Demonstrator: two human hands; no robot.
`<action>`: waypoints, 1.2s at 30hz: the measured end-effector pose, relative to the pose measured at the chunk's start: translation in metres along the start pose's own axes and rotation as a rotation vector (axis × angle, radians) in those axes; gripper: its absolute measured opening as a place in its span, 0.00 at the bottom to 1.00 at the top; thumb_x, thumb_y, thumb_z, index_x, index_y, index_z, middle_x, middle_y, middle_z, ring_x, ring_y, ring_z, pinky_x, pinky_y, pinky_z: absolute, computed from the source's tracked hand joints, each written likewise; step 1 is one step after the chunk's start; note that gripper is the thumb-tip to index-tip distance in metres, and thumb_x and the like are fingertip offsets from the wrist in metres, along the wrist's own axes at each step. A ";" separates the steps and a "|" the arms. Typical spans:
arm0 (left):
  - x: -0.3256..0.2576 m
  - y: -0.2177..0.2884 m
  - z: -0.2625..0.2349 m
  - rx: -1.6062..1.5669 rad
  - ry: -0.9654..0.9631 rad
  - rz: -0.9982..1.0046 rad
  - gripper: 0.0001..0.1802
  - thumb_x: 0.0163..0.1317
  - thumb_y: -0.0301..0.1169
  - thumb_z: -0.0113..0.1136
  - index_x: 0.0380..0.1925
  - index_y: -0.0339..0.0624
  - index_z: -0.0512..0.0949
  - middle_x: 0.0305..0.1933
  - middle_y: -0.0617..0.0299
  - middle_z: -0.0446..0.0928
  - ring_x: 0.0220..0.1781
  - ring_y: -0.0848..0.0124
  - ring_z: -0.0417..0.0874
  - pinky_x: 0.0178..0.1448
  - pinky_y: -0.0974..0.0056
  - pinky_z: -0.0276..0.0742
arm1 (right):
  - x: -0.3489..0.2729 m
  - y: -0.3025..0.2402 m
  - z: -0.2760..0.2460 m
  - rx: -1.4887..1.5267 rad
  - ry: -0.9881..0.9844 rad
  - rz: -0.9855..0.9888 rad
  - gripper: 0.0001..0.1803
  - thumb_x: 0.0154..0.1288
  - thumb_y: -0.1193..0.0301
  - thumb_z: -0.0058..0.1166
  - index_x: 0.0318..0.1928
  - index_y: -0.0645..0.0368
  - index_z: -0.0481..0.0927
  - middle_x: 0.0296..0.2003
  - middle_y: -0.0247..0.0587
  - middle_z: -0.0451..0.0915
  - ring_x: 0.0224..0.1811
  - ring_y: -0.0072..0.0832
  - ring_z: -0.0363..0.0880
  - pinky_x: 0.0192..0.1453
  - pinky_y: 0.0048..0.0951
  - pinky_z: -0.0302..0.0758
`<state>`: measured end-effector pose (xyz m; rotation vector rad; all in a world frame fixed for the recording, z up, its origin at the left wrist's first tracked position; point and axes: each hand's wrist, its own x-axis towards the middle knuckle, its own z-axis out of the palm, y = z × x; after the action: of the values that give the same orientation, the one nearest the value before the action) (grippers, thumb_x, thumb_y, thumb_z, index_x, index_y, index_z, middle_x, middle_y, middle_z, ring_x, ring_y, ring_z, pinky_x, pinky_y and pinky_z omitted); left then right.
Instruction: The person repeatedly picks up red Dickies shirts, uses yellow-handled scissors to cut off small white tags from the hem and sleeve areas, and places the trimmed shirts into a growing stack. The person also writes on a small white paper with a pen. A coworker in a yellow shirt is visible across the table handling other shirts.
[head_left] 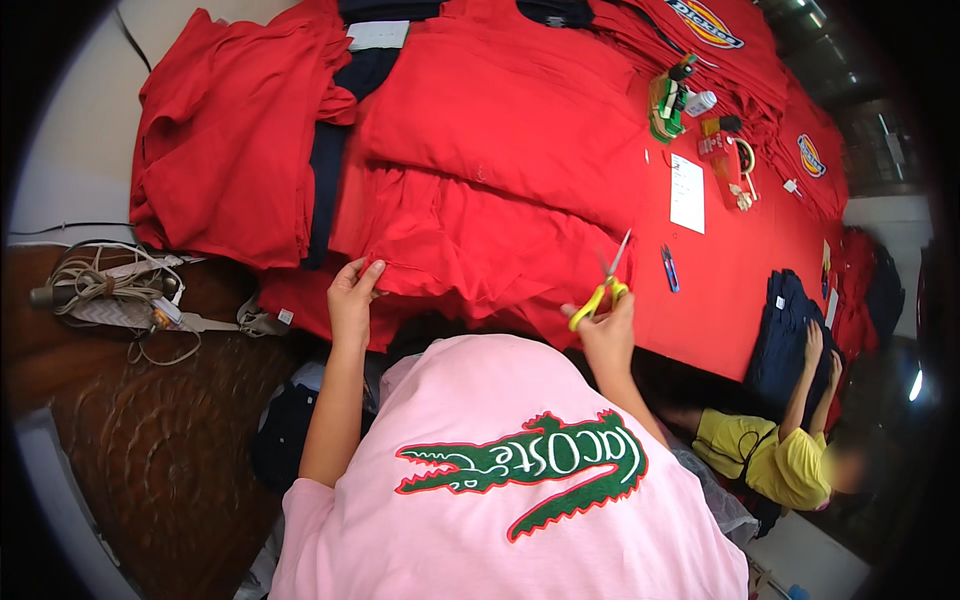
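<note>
My left hand (353,295) is closed in a pinch on the near left edge of a red garment (460,245). This cloth lies rumpled across the table's front edge, in front of a flatter pile of red garments (510,120). In my right hand (608,335) is a pair of scissors (601,300) with yellow handles, gripped by the loops. Their blades point up and away, over the right side of the garment. Whether the blades touch the cloth, I cannot tell.
Thread snips (669,268) with blue handles and a paper sheet (687,195) lie to the right. Beyond stand a green holder (664,105) and a tape roll (745,157). Far right, a person in yellow (765,455) handles navy garments (780,330). Bundled cables (105,280) lie left.
</note>
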<state>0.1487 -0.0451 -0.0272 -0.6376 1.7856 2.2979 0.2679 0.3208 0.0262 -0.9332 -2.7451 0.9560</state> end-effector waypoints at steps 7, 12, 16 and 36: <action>-0.017 0.006 -0.002 0.306 -0.330 0.014 0.12 0.73 0.40 0.67 0.43 0.42 0.84 0.39 0.73 0.81 0.45 0.84 0.78 0.52 0.73 0.74 | -0.028 0.082 0.053 0.370 0.013 0.046 0.45 0.50 0.76 0.80 0.64 0.68 0.63 0.55 0.49 0.70 0.47 0.37 0.74 0.47 0.38 0.75; -0.068 0.050 -0.012 0.173 -0.163 -0.148 0.17 0.73 0.39 0.67 0.54 0.41 0.80 0.51 0.67 0.83 0.55 0.77 0.81 0.59 0.68 0.73 | -0.032 0.068 0.021 0.858 -0.075 0.162 0.42 0.54 0.90 0.70 0.67 0.63 0.63 0.63 0.42 0.69 0.64 0.28 0.71 0.66 0.28 0.74; -0.052 0.038 -0.096 0.213 -0.139 -0.082 0.11 0.73 0.40 0.66 0.43 0.46 0.81 0.48 0.65 0.83 0.48 0.77 0.83 0.55 0.62 0.79 | -0.055 0.120 -0.035 0.979 -0.041 0.118 0.37 0.58 0.93 0.63 0.66 0.61 0.64 0.60 0.39 0.71 0.61 0.25 0.72 0.66 0.27 0.74; 0.010 0.166 0.000 0.379 -0.441 -0.278 0.18 0.71 0.39 0.64 0.54 0.42 0.83 0.51 0.61 0.88 0.52 0.68 0.89 0.56 0.58 0.86 | 0.015 0.053 -0.119 1.129 -0.373 0.214 0.26 0.59 0.80 0.68 0.57 0.63 0.74 0.49 0.39 0.78 0.41 0.28 0.81 0.44 0.29 0.82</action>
<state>0.0768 -0.0913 0.1151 -0.2647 1.7171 1.6905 0.3155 0.4260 0.0887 -0.8222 -1.7178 2.4741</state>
